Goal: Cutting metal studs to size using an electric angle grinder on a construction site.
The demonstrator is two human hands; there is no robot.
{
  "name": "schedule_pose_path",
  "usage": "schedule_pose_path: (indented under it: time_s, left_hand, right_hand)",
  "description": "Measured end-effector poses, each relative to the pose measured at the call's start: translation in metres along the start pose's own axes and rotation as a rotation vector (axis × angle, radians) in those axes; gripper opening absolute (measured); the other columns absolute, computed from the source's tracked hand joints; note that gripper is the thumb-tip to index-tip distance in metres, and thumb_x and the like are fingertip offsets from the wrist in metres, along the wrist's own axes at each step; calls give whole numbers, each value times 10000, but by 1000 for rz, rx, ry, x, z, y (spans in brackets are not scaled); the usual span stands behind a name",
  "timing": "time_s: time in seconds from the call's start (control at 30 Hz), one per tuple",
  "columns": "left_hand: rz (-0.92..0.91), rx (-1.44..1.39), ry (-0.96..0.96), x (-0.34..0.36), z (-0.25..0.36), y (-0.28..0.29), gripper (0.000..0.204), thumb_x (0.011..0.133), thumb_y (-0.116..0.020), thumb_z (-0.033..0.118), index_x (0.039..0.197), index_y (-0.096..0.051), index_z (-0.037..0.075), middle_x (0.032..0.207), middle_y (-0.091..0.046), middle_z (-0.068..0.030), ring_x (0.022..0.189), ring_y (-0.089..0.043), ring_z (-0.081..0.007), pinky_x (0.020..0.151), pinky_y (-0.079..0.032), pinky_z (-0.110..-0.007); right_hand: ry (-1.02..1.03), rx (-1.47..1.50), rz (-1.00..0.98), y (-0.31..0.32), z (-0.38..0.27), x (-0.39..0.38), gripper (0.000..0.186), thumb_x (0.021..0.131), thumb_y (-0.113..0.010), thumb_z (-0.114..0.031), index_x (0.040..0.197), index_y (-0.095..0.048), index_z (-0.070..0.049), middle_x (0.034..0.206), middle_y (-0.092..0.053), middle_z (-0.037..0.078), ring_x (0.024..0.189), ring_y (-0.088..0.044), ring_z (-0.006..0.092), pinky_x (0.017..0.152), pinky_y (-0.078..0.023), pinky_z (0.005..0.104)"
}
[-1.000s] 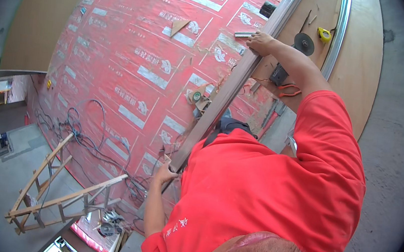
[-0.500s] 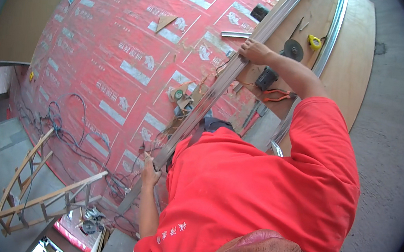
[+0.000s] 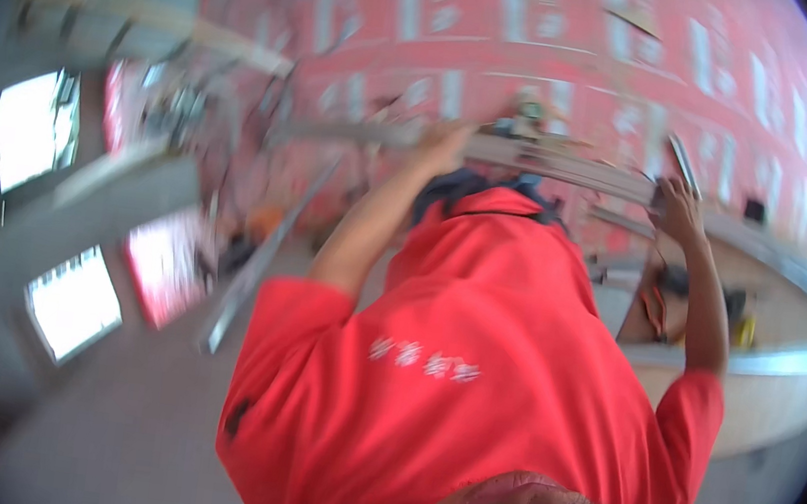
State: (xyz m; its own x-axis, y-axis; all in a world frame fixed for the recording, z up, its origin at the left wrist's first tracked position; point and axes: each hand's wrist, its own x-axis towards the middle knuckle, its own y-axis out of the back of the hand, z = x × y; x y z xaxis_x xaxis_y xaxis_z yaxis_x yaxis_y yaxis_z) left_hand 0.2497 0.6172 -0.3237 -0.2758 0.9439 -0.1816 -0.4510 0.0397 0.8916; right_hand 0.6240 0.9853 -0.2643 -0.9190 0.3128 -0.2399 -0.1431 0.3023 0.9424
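Observation:
A long bundle of grooved grey metal profiles (image 3: 575, 168) runs crosswise in front of my waist. My left hand (image 3: 445, 146) is closed around it left of my body; motion smears the fingers somewhat. My right hand (image 3: 676, 211) grips it farther right, fingers wrapped over the edge. Past my left hand, the bundle reaches on toward the left and blurs. A short shiny metal channel (image 3: 682, 163) lies just beyond my right hand. Orange-handled pliers (image 3: 656, 311) and a dark power tool (image 3: 690, 283) lie close to my right forearm.
Red printed sheeting (image 3: 517, 65) covers the floor ahead. A wooden ladder-like frame (image 3: 179, 25) stands far left. A loose metal rail (image 3: 267, 253) slants at my left. On the right are a plywood board (image 3: 768, 403), a silver rail (image 3: 783, 360) and a yellow tape measure (image 3: 746, 332).
My view and body have turned, so the profiles that ran diagonally now lie almost level across the picture. Both hands still hold them. Window openings have come into view at the left.

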Motion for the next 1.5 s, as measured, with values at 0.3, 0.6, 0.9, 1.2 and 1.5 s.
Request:
schedule_pose_path:
  time_s: [0.3, 0.6, 0.9, 1.2, 1.5]
  left_hand:
    - [379, -140, 97, -41, -16, 41, 634, 631, -669, 125, 1241, -516, 45, 1174, -569, -193, 1102, -540, -364, 982, -397, -443]
    - [1078, -102, 981, -212, -247, 58, 569, 813, -601, 142, 1304, -396, -60, 1193, -523, -294, 1149, -495, -426, 954, -424, -466]
    - [945, -419, 891, -211, -271, 50, 370, 867, -591, 239, 1123, -592, -29, 928, -664, -235, 879, -650, -378, 732, -518, -432]
    - [915, -909, 886, -201, -242, 36, 521, 866, -653, 285, 1236, -523, -58, 962, -668, -185, 904, -665, -298, 765, -518, -379]
    - [1294, -842, 1042, -183, -213, 48, 400, 835, -650, 234, 1115, -572, -40, 1027, -658, -184, 929, -664, -287, 806, -510, -382]
  right_hand:
    - [29, 391, -335, -35, -100, 99, 516, 710, -802, -321, 1047, -552, -21, 886, -638, 153, 828, -638, 328, 720, -495, 412]
    - [23, 379, -434, -29, -166, 137, 521, 700, -795, -256, 1087, -524, -36, 1003, -658, 161, 947, -646, 318, 796, -500, 410]
    - [6, 391, -451, -41, -199, 149, 541, 689, -810, -240, 1094, -520, -29, 1018, -649, 150, 960, -636, 302, 818, -491, 399]
    - [49, 262, -416, -27, -215, 152, 553, 657, -832, -268, 1077, -557, -37, 980, -663, 150, 927, -645, 324, 778, -502, 413]
    - [31, 114, -447, -23, -221, 153, 562, 664, -826, -322, 1095, -573, -64, 1001, -680, 142, 937, -654, 330, 778, -510, 428]
